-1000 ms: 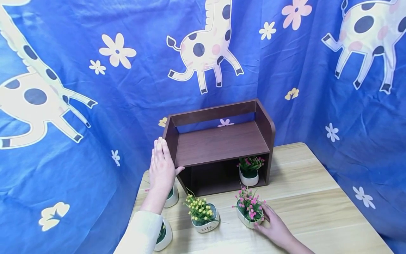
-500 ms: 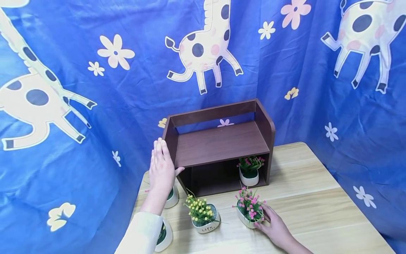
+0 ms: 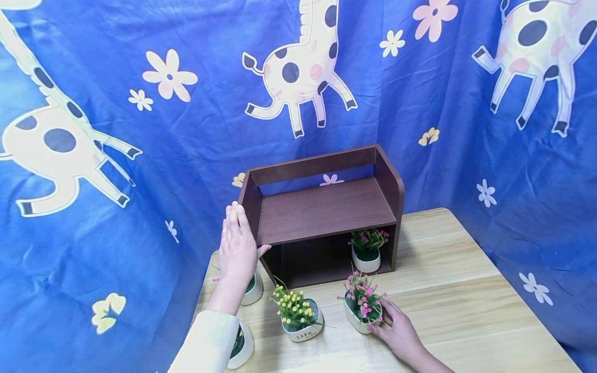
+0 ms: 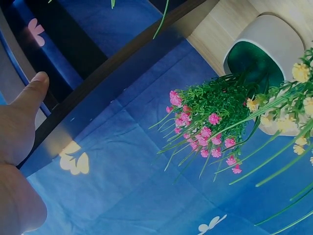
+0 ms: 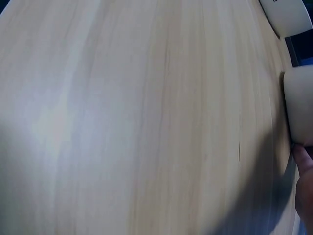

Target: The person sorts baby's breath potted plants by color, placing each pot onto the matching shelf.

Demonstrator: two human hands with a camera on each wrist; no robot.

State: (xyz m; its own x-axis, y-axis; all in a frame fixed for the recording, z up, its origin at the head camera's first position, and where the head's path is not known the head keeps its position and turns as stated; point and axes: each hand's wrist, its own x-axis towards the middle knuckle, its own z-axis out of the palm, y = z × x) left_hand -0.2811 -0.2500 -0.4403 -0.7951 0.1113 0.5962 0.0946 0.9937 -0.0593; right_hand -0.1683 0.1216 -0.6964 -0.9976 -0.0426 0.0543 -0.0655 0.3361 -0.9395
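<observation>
My left hand (image 3: 237,249) lies with straight fingers against the left side of a dark brown two-tier shelf (image 3: 326,210). The thumb points toward its front edge. With my right hand (image 3: 400,331) I hold a white pot of pink artificial flowers (image 3: 361,305), thumb and fingers on its right side. That pot is in front of the shelf, and its white wall (image 5: 299,105) shows at the edge of the right wrist view. On the shelf's lower level, at the right end, stands another pink-flowered potted plant (image 3: 366,254).
A pot of yellow flowers (image 3: 298,318) marked "Life" stands left of the held one. Two more white pots, one (image 3: 253,290) by my left wrist and one (image 3: 242,347) nearer, are partly covered by my arm. A blue curtain (image 3: 196,145) hangs behind the wooden table (image 3: 466,290).
The pot of pink flowers and my right hand have shifted slightly left and toward the shelf. My left hand has stayed against the shelf's side.
</observation>
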